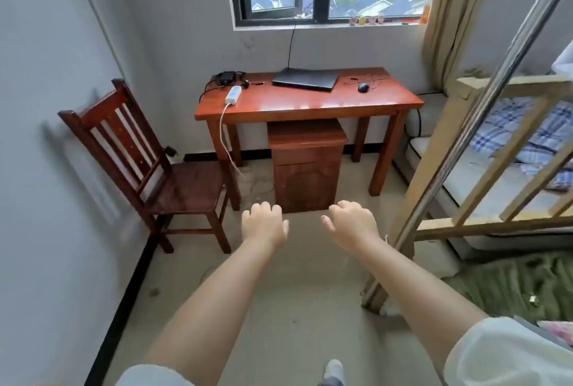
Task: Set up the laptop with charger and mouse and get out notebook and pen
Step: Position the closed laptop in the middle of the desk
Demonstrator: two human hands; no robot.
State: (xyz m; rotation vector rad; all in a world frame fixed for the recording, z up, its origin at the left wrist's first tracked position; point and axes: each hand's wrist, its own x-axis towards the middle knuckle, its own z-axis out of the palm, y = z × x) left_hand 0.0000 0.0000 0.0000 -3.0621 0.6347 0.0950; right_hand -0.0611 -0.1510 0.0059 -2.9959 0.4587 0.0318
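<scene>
A closed black laptop (305, 79) lies at the back of a reddish wooden desk (310, 103) under the window. To its right rests a black mouse (363, 87) with a thin tangled cord. At the desk's back left corner sits a black charger brick (228, 77) with cables, beside a white power strip (233, 95). My left hand (263, 224) and my right hand (350, 224) are stretched out in front of me, well short of the desk, fingers loosely curled and holding nothing. No notebook or pen shows.
A small wooden cabinet (307, 165) stands under the desk. A dark wooden chair (148, 162) is against the left wall. On the right a bunk bed frame (483, 150) with a metal pole and a plaid blanket crowds the passage. The power strip's white cord hangs to the floor.
</scene>
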